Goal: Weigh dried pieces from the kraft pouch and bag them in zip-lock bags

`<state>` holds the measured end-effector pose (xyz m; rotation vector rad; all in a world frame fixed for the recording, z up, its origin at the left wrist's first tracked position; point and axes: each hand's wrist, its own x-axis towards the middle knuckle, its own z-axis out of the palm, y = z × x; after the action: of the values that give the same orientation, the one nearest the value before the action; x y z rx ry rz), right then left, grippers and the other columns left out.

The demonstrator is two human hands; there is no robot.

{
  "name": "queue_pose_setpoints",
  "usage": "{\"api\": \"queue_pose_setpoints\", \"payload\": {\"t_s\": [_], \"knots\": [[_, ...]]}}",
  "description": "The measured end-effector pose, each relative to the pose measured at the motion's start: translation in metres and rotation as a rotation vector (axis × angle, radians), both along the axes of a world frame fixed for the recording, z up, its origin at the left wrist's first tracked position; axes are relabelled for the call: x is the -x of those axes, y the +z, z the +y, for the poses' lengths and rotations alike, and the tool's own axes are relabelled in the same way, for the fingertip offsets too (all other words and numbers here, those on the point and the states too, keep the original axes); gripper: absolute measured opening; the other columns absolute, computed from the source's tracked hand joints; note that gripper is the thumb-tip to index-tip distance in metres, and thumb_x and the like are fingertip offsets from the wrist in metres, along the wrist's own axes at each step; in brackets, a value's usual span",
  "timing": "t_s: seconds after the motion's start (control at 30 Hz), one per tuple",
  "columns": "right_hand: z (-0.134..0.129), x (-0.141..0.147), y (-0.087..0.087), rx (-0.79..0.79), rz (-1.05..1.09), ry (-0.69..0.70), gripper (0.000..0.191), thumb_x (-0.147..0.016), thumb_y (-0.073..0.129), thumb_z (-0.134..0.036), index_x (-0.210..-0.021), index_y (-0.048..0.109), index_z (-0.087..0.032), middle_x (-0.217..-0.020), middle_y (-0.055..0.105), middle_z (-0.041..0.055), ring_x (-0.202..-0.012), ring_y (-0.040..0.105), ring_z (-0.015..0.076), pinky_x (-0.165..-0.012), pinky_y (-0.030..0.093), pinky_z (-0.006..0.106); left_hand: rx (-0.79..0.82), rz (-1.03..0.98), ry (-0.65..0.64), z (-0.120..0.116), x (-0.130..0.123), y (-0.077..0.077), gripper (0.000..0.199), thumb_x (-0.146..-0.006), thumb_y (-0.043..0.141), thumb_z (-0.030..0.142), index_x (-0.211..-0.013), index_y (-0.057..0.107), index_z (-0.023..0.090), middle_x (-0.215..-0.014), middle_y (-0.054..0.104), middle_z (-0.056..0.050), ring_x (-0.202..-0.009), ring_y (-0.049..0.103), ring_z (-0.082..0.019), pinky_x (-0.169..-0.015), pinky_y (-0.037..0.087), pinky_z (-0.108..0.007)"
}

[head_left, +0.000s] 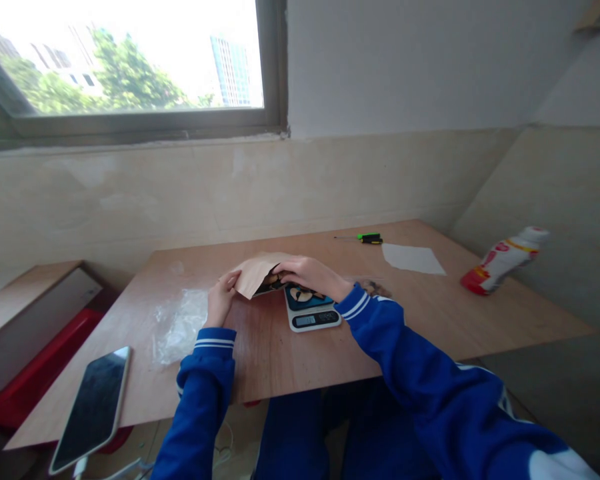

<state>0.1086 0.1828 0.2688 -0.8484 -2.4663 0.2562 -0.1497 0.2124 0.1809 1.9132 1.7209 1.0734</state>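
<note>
A brown paper bag lies on its side above the table, its dark opening facing right and toward me. My left hand pinches the bag's left edge. The fingers of my right hand reach to the bag's opening; their tips are partly hidden there, and what they hold is too small to make out. Below my right hand stands a white kitchen scale with a lit display and a blue top. Pale, round slices rest on the scale, partly covered by my right hand.
Clear crumpled plastic and a phone with a cable are at the left. Screwdrivers and white paper lie at the back right. Small brown pieces sit beside my right sleeve. A red and white bottle stands at the right.
</note>
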Motion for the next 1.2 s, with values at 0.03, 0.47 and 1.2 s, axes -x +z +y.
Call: {"api": "queue_pose_setpoints", "payload": {"t_s": [0.03, 0.47, 1.2], "knots": [[0.001, 0.0, -0.002, -0.013, 0.009, 0.005, 0.02, -0.086, 0.062, -0.013, -0.105, 0.067, -0.017, -0.108, 0.071, 0.0081, -0.103, 0.065, 0.0209, -0.089, 0.049, 0.033, -0.002, 0.0, -0.001, 0.0, 0.0, 0.0, 0.044, -0.075, 0.052, 0.014, -0.116, 0.066, 0.017, -0.109, 0.073, -0.008, -0.104, 0.066, -0.025, -0.092, 0.049, -0.035], [-0.008, -0.045, -0.011, 0.156, 0.6, -0.331, 0.015, -0.084, 0.064, -0.021, -0.096, 0.073, -0.018, -0.097, 0.07, 0.0065, -0.089, 0.066, 0.0165, -0.079, 0.053, 0.028, 0.001, -0.007, 0.031, 0.002, -0.001, 0.009, 0.044, -0.075, 0.052, 0.017, -0.117, 0.067, 0.017, -0.111, 0.072, -0.007, -0.103, 0.066, -0.025, -0.087, 0.051, -0.031], [0.003, -0.089, -0.114, 0.511, 0.493, -0.877, 0.004, -0.074, 0.064, -0.008, -0.075, 0.065, -0.013, -0.075, 0.071, 0.0072, -0.073, 0.067, 0.0181, -0.071, 0.052, 0.029, 0.039, -0.037, 0.052, 0.002, -0.003, 0.014, 0.042, -0.074, 0.059, 0.019, -0.115, 0.068, 0.014, -0.105, 0.074, -0.008, -0.097, 0.069, -0.026, -0.083, 0.053, -0.03]]}}
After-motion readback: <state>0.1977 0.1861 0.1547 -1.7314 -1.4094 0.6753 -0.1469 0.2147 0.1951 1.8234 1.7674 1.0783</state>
